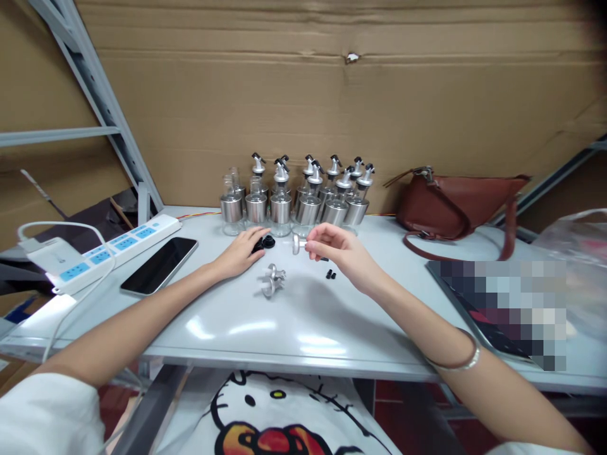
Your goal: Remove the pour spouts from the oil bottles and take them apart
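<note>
My right hand (344, 253) pinches a silver pourer spout (296, 244) between thumb and fingers, a little above the table, its round flange facing left. At the left, my left hand (241, 254) rests low with thumb and fingers apart around black round stoppers (269, 242); part of these is hidden by the fingers. More silver pourer spouts (271, 282) lie on the table between the hands, toward me. Small black caps (331, 274) lie below my right hand.
Several glass bottles with steel sleeves (281, 208) stand behind, most topped with pourers. A power strip (118, 246) and a phone (160, 265) lie left. On the right are a brown bag (455, 205), a blurred flat item (502, 309) and a plastic bag (583, 265).
</note>
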Tool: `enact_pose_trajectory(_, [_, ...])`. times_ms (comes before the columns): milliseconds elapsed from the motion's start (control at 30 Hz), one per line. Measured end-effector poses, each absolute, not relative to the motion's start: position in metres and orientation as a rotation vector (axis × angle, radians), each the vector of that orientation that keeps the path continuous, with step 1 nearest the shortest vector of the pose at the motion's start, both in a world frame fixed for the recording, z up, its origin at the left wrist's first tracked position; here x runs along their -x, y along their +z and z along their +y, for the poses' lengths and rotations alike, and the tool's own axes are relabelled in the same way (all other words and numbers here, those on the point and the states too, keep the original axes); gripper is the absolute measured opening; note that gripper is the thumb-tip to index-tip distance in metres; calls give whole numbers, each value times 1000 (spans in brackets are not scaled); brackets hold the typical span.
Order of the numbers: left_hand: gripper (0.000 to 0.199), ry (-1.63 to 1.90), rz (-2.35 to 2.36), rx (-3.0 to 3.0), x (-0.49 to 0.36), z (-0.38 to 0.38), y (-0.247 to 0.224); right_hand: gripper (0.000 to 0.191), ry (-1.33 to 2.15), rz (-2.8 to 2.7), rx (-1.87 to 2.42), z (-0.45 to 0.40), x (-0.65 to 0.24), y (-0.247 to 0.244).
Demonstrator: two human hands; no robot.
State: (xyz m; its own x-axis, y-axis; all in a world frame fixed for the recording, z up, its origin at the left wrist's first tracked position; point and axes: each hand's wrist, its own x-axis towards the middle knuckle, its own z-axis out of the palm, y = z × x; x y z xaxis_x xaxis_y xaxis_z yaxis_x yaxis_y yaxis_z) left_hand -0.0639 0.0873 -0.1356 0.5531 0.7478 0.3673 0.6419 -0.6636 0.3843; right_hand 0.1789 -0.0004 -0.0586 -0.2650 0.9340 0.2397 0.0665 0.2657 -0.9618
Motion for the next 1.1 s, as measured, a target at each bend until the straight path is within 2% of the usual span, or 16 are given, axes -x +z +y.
enact_pose_trajectory(133, [42,634,1166,-2675,63,88,-136,24,1147,-1591,959,0,-179,-59])
enact_pose_trajectory(500, [42,669,1114,-2665,65,86,-133,29,1076,-1634,982,2,-181,-61])
enact_pose_trajectory(600, [43,695,1130,-2643,64,84,-134,27,901,-1797,1078,5,-182,-69])
enact_pose_trajectory(767, [45,607,1144,-2637,62,79,-129,18,407,-2108,1218,9,-181,-84])
enact_pose_trajectory(933, [45,584,1134,-2633,62,77,-127,6,372,-2328,1273,1,-175,-87])
enact_pose_trajectory(1100, [55,660,1126,-2584,62,77,-127,11,357,-2473,1201,-3,-173,-86])
